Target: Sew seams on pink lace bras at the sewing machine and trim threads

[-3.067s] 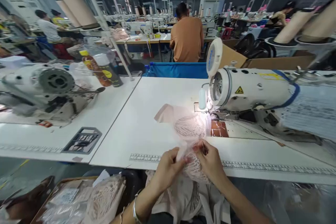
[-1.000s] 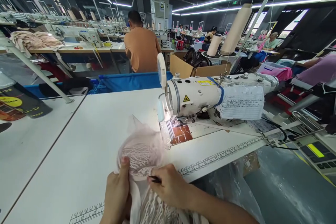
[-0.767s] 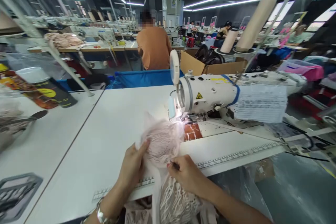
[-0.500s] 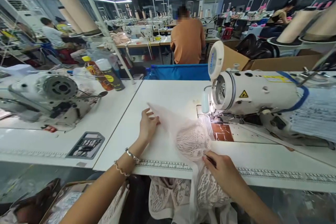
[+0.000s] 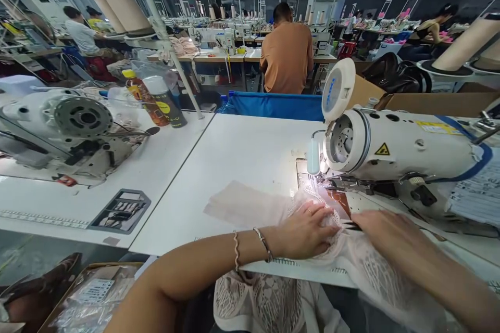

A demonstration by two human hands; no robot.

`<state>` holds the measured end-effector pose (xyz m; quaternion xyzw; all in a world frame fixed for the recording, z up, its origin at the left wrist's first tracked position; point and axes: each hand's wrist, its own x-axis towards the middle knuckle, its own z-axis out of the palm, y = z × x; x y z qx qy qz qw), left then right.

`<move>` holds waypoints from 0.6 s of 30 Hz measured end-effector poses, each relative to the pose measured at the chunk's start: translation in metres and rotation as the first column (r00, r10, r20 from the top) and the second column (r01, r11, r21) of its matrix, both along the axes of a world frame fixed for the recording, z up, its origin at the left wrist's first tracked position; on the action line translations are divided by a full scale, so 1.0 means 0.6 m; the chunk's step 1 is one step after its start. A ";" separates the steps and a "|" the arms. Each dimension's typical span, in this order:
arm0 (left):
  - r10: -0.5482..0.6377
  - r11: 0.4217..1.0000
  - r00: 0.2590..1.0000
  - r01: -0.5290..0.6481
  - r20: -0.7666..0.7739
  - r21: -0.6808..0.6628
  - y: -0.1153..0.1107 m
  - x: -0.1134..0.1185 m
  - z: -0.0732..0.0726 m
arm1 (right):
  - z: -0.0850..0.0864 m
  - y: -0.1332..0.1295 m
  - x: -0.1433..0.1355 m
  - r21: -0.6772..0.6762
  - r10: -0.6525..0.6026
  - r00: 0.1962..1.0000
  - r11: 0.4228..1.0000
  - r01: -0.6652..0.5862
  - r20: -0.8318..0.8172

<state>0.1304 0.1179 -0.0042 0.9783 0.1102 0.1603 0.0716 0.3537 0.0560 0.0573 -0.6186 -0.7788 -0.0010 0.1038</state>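
Where left hand rests, pink fabric beneath

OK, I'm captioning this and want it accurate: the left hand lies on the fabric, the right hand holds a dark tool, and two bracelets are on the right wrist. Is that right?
Not quite: the two bracelets are on the left wrist, not the right, as the head view shows. The left hand does lie on the fabric, and the right hand holds a dark tool.
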 end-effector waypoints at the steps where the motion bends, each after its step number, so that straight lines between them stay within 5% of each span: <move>1: -0.027 1.000 1.000 0.027 0.017 -0.012 0.010 0.000 0.002 | -0.016 0.012 -0.003 0.042 -0.032 0.999 0.999 0.033 -0.032; 4: -0.082 0.991 0.996 0.086 0.043 -0.102 0.040 -0.001 0.013 | -0.061 0.054 -0.028 0.110 -0.159 0.958 0.976 0.189 -0.237; 7: 0.041 0.987 0.999 -0.042 -0.011 -0.156 0.061 0.007 0.021 | -0.091 0.082 -0.046 0.110 -0.263 0.917 0.946 0.306 -0.299; 11: 0.251 0.963 0.967 -0.246 -0.037 0.111 0.058 0.018 0.010 | -0.101 0.083 -0.047 0.104 -0.281 0.913 0.941 0.323 -0.296; 14: 0.253 0.917 0.967 -0.237 -0.008 0.319 0.044 0.016 -0.007 | -0.098 0.072 -0.048 0.120 -0.257 0.924 0.946 0.300 -0.283; 18: 0.233 0.893 0.972 -0.227 0.033 0.388 0.036 0.013 -0.019 | -0.105 0.064 -0.052 0.156 -0.218 0.950 0.954 0.256 -0.225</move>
